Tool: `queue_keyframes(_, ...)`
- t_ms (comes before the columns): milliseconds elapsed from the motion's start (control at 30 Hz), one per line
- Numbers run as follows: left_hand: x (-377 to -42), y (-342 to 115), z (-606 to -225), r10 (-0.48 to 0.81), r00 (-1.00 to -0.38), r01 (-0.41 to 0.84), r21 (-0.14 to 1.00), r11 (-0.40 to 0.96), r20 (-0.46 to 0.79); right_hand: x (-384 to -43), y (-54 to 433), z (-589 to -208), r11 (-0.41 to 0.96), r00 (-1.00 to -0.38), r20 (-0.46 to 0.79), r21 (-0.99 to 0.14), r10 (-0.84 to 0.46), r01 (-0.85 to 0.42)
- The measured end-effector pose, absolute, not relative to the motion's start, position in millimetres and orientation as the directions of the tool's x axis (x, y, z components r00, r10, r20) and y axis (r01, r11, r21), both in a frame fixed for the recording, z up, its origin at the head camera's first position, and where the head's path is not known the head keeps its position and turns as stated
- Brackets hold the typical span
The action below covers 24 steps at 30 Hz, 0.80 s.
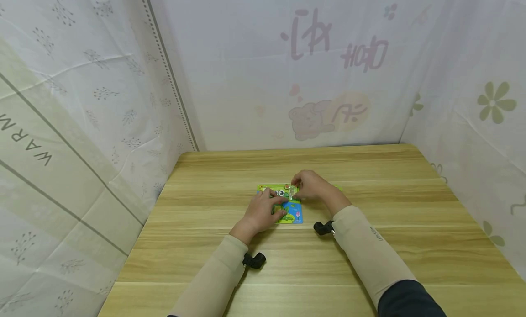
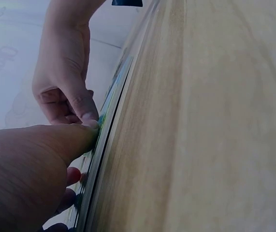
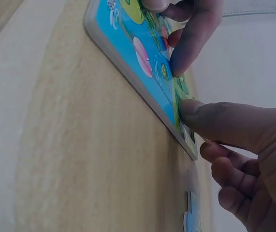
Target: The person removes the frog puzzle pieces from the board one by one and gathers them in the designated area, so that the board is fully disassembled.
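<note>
A flat picture puzzle board (image 1: 297, 215) lies on the table, blue and green with a pink bud and large cartoon eyes. My left hand (image 1: 260, 212) rests on its left part, fingers spread and thumb on the lower picture. At the board's upper right, my right hand (image 1: 312, 187) pinches a small glossy puzzle piece (image 1: 292, 192), its picture lost in glare. From the right wrist view, the right thumb (image 3: 193, 108) presses down at the board's edge, with the other fingers curled. The left fingers (image 3: 191, 43) touch the board close by.
Another puzzle piece (image 3: 192, 212) with a notched outline lies on the table beyond the board's corner. A bit of green (image 1: 338, 187) shows behind my right wrist. The wooden table (image 1: 197, 207) meets hanging curtains (image 1: 246, 79) at its back and sides.
</note>
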<state>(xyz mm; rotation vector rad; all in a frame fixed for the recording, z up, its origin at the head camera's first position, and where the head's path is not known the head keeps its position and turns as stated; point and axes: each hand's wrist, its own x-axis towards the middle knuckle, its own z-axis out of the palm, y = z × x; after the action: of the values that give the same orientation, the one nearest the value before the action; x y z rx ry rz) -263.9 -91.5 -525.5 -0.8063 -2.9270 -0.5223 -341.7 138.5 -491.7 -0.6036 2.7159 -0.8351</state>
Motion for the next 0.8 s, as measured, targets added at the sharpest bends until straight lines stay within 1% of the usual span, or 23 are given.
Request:
queue_keyframes(300, -263.8, -91.9, -525.4, 0.489, -0.860, 0.509, 0.297, 0.808, 0.144, -341.6, 141.1, -493.4, 0.770, -0.893, -0.102, -0.555, -0.439, -0.315)
queue_keyframes(533, -263.8, -91.6, -526.1, 0.488, -0.860, 0.509, 0.306, 0.805, 0.147, -344.4, 144.2, -497.7, 0.777, -0.897, -0.079, -0.537, -0.434, -0.329)
queue_keyframes(800, -264.2, -91.5, -527.5, 0.482, -0.865, 0.500, 0.298, 0.813, 0.138, -342.1, 148.7, -498.4, 0.762, -0.900, -0.066, -0.561, -0.431, -0.324)
